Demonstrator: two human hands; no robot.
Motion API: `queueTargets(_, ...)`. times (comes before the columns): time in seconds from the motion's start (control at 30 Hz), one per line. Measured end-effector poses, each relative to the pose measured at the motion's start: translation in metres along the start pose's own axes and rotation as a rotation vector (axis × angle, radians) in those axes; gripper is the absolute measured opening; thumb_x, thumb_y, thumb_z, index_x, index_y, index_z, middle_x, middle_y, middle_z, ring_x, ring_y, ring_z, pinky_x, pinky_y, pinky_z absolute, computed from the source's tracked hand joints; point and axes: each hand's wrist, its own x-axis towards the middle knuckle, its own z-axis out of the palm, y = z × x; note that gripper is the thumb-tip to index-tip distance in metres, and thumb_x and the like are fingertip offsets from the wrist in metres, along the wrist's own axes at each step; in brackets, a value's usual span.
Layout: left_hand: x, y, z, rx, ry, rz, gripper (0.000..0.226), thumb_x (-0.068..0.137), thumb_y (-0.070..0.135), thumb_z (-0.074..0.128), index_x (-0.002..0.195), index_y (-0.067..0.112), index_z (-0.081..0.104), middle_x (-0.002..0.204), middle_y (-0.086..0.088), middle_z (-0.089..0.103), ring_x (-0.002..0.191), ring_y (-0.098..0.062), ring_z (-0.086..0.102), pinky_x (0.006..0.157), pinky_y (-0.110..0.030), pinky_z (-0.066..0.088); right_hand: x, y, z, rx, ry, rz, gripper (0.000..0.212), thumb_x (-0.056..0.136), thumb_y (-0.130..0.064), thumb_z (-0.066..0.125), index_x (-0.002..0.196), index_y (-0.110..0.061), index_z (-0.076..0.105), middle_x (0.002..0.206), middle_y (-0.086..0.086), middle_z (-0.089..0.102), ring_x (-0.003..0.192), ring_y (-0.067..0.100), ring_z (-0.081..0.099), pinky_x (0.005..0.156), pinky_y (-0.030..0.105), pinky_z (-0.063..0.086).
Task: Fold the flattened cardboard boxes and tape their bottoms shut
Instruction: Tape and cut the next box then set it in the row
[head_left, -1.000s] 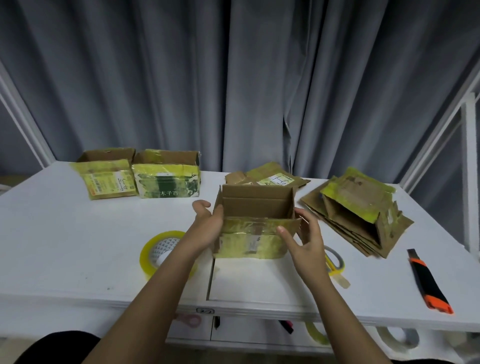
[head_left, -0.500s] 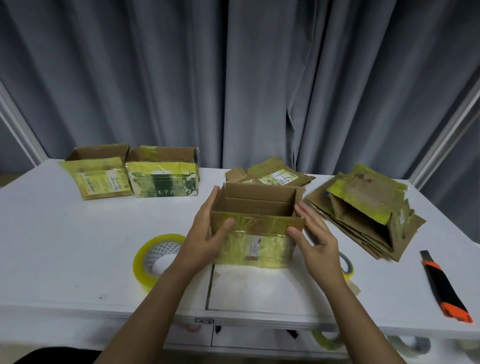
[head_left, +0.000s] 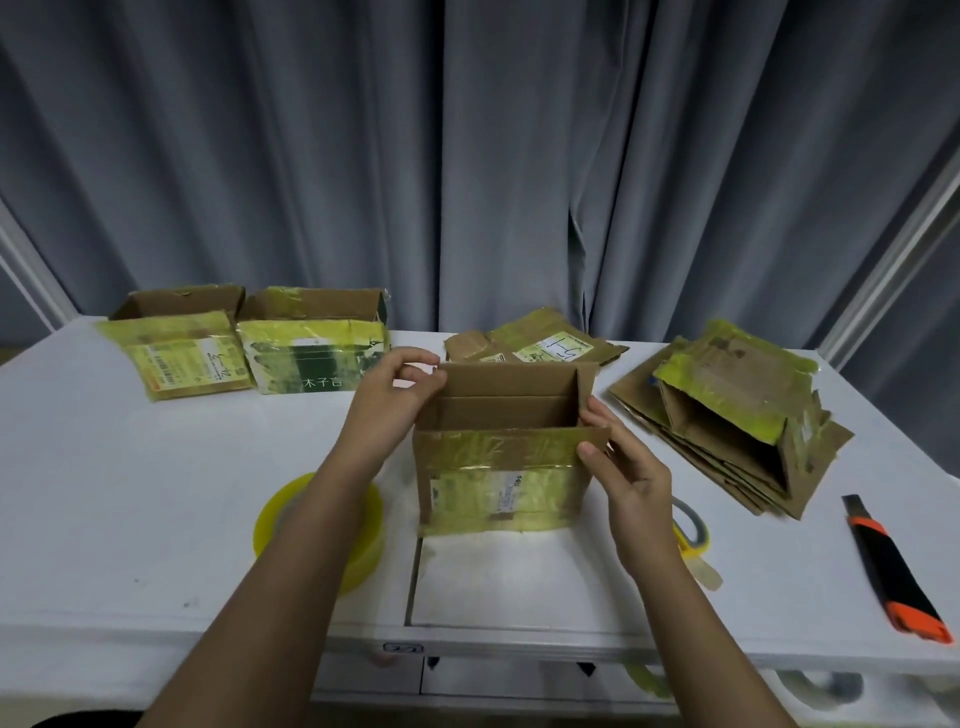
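Observation:
An open-topped cardboard box (head_left: 501, 486) with yellow-green tape stands upright at the middle of the white table (head_left: 130, 493). My left hand (head_left: 387, 402) pinches the box's upper left flap at the far corner. My right hand (head_left: 626, 467) grips its right front corner, thumb on the taped front flap. A yellow tape roll (head_left: 317, 525) lies left of the box, partly behind my left forearm. Several flattened boxes (head_left: 727, 415) are stacked at the right, and more flattened boxes (head_left: 535, 343) lie behind the box.
Two folded boxes (head_left: 187, 340) (head_left: 317, 345) stand at the back left. A second tape roll (head_left: 693, 538) lies behind my right wrist. An orange-and-black utility knife (head_left: 891, 571) lies near the right front edge. Grey curtains hang behind the table.
My left hand has left the box's front left side and risen to the upper left flap. My right hand has shifted up to the right front corner. The box stands taller with its flaps raised.

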Motion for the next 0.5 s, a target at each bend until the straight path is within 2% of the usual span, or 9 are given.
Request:
queueTargets(0.07, 0.009, 0.003, 0.002, 0.164, -0.017, -0.032, 0.015, 0.086, 0.029, 0.067, 0.092, 0.018, 0.059, 0.076, 0.004, 0.053, 0.072, -0.011, 0.054, 0.058, -0.024, 0.041, 0.001, -0.001, 0.005, -0.009, 0.038, -0.046, 0.032, 0.083, -0.01, 0.064, 0.105, -0.032, 0.072, 0.13, -0.003, 0.061, 0.127, 0.009, 0.051, 0.106, 0.039, 0.043)
queueTargets(0.13, 0.016, 0.006, 0.004, 0.419, -0.007, -0.054, 0.03, 0.081, 0.042, 0.07, 0.081, 0.015, 0.055, 0.075, 0.003, 0.056, 0.07, -0.012, 0.055, 0.061, -0.028, 0.043, 0.001, -0.001, 0.009, -0.009, 0.058, -0.063, 0.025, 0.082, -0.013, 0.062, 0.103, -0.024, 0.069, 0.128, -0.003, 0.063, 0.125, 0.01, 0.053, 0.104, 0.038, 0.044)
queueTargets(0.23, 0.026, 0.013, 0.003, 0.757, -0.051, -0.078, 0.048, 0.086, 0.051, 0.057, 0.06, 0.012, 0.053, 0.057, -0.003, 0.059, 0.058, -0.017, 0.057, 0.06, -0.027, 0.044, 0.001, 0.001, 0.008, -0.026, 0.062, -0.07, 0.013, 0.085, -0.012, 0.068, 0.098, -0.015, 0.067, 0.126, -0.004, 0.064, 0.123, 0.01, 0.054, 0.102, 0.034, 0.045)
queueTargets(0.33, 0.033, 0.016, 0.001, 0.799, -0.059, -0.198, 0.059, 0.094, 0.047, 0.041, 0.053, 0.008, 0.056, 0.033, 0.001, 0.051, 0.05, -0.016, 0.056, 0.059, -0.026, 0.042, -0.001, 0.001, 0.006, -0.049, 0.062, -0.069, 0.013, 0.086, -0.015, 0.065, 0.09, -0.004, 0.062, 0.122, -0.008, 0.066, 0.119, 0.008, 0.057, 0.095, 0.023, 0.047)
queueTargets(0.4, 0.033, 0.015, 0.004, 0.815, -0.045, -0.241, 0.055, 0.095, 0.044, 0.039, 0.059, 0.007, 0.059, 0.036, 0.002, 0.055, 0.053, -0.016, 0.058, 0.058, -0.026, 0.039, -0.002, 0.001, 0.007, -0.041, 0.061, -0.071, 0.012, 0.088, -0.014, 0.065, 0.087, -0.004, 0.059, 0.121, -0.007, 0.066, 0.119, 0.009, 0.057, 0.093, 0.017, 0.045)
queueTargets(0.5, 0.031, 0.011, 0.01, 0.826, 0.078, -0.086, 0.032, 0.092, 0.038, 0.048, 0.073, 0.014, 0.057, 0.069, -0.002, 0.061, 0.072, -0.022, 0.06, 0.063, -0.027, 0.04, -0.002, 0.002, 0.006, -0.033, 0.059, -0.066, 0.009, 0.085, -0.017, 0.061, 0.085, -0.008, 0.057, 0.121, -0.008, 0.066, 0.119, 0.009, 0.058, 0.094, 0.019, 0.046)
